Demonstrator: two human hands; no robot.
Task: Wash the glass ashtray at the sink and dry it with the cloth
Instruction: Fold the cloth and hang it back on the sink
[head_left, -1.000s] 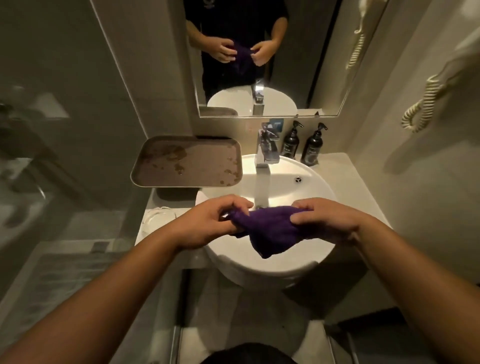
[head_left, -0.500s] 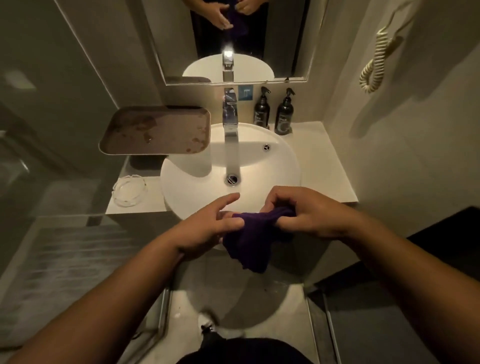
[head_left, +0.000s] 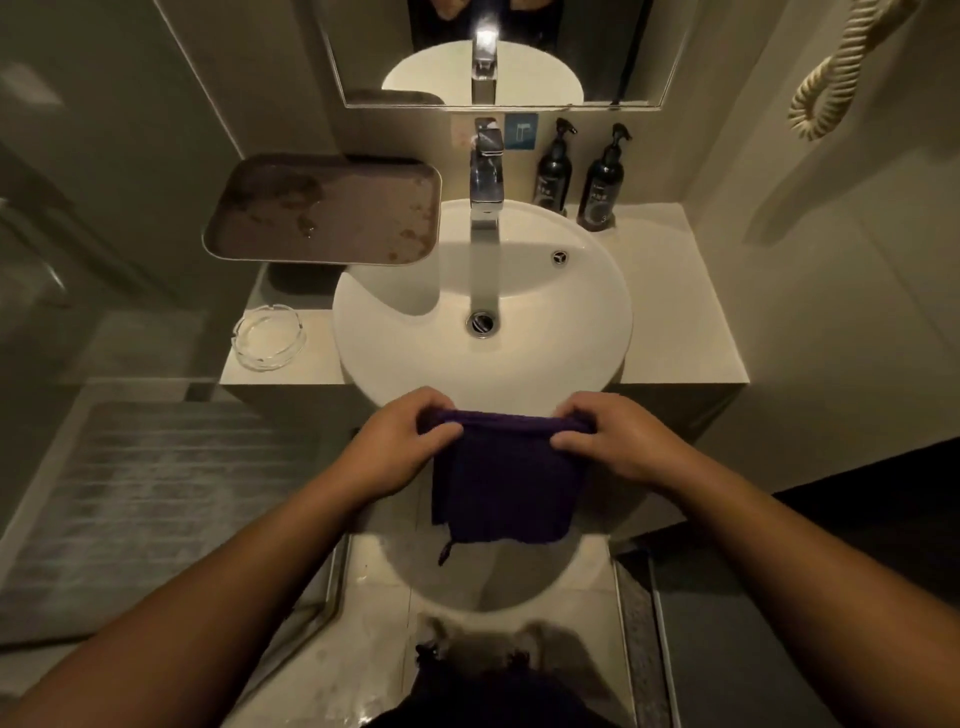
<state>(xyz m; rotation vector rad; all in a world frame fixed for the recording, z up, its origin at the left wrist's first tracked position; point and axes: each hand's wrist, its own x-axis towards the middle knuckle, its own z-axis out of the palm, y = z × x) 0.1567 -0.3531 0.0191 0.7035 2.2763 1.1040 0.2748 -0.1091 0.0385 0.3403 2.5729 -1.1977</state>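
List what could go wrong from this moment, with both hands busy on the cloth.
1. The glass ashtray sits near the counter's front left corner; a careless reach could knock it off.
2. The left hand and right hand hold the purple cloth in front of the basin, so any drips would likely land on the floor.

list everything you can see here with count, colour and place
ashtray: 1, clear glass, counter left of basin
basin: 1, white, centre of counter
tap: 1, chrome, behind basin, running
tray: 1, brown, stained, raised at back left
bottles: 2, dark, back right of basin
mirror: 1, on wall above tap
cord: 1, cream, coiled, right wall
cloth: 1, purple, hanging in front of basin
left hand: 1, gripping cloth's top left
right hand: 1, gripping cloth's top right
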